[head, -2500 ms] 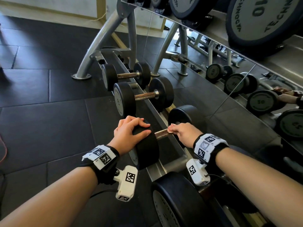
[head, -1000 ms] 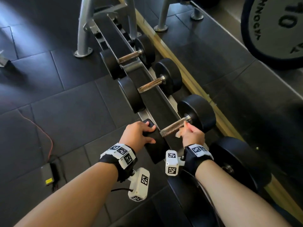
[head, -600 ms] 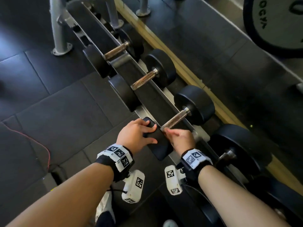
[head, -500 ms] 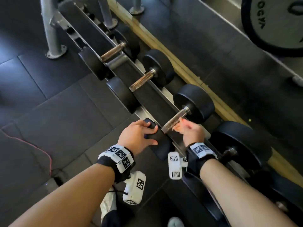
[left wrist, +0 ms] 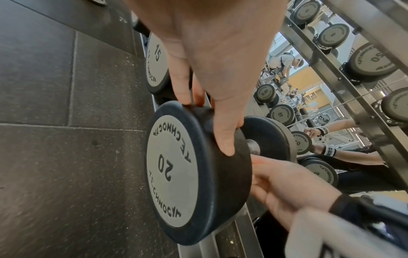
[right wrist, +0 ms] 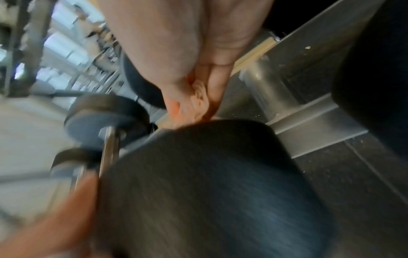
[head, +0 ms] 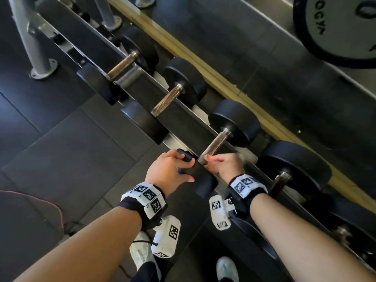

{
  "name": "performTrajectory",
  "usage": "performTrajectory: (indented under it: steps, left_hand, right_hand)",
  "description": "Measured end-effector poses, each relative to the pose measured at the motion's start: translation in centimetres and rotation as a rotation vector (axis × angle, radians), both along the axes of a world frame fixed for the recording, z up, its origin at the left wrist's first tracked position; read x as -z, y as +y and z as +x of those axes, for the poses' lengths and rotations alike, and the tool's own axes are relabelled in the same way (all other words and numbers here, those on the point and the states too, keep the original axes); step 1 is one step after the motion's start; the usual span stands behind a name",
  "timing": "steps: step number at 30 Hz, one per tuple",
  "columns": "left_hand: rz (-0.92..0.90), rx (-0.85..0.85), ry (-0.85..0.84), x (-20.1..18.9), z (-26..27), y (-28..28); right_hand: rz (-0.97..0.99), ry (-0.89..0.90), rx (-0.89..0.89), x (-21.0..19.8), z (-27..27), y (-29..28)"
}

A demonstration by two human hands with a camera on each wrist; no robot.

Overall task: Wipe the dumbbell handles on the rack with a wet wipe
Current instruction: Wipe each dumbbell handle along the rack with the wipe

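- On the lower tier of the rack (head: 183, 110), the dumbbell (head: 234, 123) marked 20 lies across the rails, its handle (head: 215, 143) running from the near head toward the far head by the mirror.
- The left hand (head: 166, 171) rests over the near head (left wrist: 198, 174) — fingers and thumb curved around its black rim, gripping it.
- The right hand (head: 223, 165) sits at the near end of the handle, fingers curled in a pinch; the wrist view shows something pale and crumpled between the fingertips, likely the wet wipe (right wrist: 199, 97), though blur makes it hard to confirm.
- Farther along the rack lie two smaller dumbbells (head: 183, 86), each with a bare, brownish handle; a heavier one (head: 295, 169) sits just to the right.
- Up at the right edge, a large grey weight plate (head: 335, 27) shows — part of its lettering is cut off.
- A red cable (head: 40, 202) trails over the dark rubber floor (head: 61, 149).
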State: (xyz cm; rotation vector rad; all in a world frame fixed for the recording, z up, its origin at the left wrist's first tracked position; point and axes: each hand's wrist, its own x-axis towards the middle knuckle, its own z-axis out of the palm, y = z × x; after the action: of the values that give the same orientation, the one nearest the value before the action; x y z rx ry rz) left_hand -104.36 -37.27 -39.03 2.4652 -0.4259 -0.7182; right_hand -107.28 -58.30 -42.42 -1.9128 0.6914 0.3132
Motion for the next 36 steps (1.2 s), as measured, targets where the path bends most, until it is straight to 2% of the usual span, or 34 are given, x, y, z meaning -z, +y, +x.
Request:
performTrajectory:
  steps: [1,3,4,7,9,11,13,14,15,19,23,25,28,32,34,36]
  left_hand:
    - [0.0,0.003,-0.005,0.0,0.0,0.0]
    - [-0.004,0.003,-0.006,0.1,-0.1,0.2]
    - [-0.008,0.0,-0.006,0.1,-0.1,0.2]
    - [-0.032,-0.006,-0.014,0.5,-0.1,0.3]
    - [-0.032,-0.016,-0.01,0.5,0.0,0.3]
    - [-0.026,-0.023,0.011,0.5,0.2,0.2]
    - [-0.028,-0.015,0.022,0.3,0.4,0.2]
    - [-0.026,-0.006,0.023,0.1,0.5,0.2]
    - [-0.026,0.004,0.023,-0.1,0.6,0.3]
    - [-0.034,0.023,0.038,-0.5,0.9,0.3]
    - [-0.032,0.042,0.03,-0.2,1.0,0.4]
    - [-0.041,0.036,0.016,0.1,0.8,0.5]
    - [-0.056,0.041,-0.009,0.3,0.5,0.4]
    - [-0.016,0.123,-0.037,-0.5,0.2,0.7]
    - [-0.006,0.155,0.02,-1.3,0.3,1.0]
    - [-0.052,0.15,0.13,-2.3,0.7,1.6]
  right_hand:
    - [0.019,-0.017,0.107,-0.3,0.6,-0.7]
    - [-0.059,-0.047,0.381,0.0,1.9,-2.2]
    - [-0.097,-0.03,0.46,0.2,2.5,-2.5]
    - [-0.018,0.005,0.429,0.6,3.1,-1.1]
    - [-0.01,-0.037,0.424,1.0,2.1,0.5]
    - [-0.055,-0.058,0.291,1.0,0.3,1.6]
    - [-0.063,0.005,0.105,0.5,-0.7,1.9]
    - [-0.031,0.027,0.095,0.2,-0.7,1.4]
    - [-0.012,0.02,0.134,-0.3,-0.2,0.7]
    - [-0.142,0.019,0.467,-0.9,2.9,-2.2]
    - [-0.254,0.056,0.465,0.2,4.2,-0.5]
    - [-0.273,0.032,0.44,0.8,3.8,0.6]
    - [-0.228,-0.01,0.302,1.2,1.5,1.7]
    - [-0.257,0.052,-0.045,0.3,0.1,2.3]
    - [-0.316,0.155,-0.246,-0.9,0.6,2.0]
    - [-0.317,0.205,-0.292,-2.7,1.5,1.9]
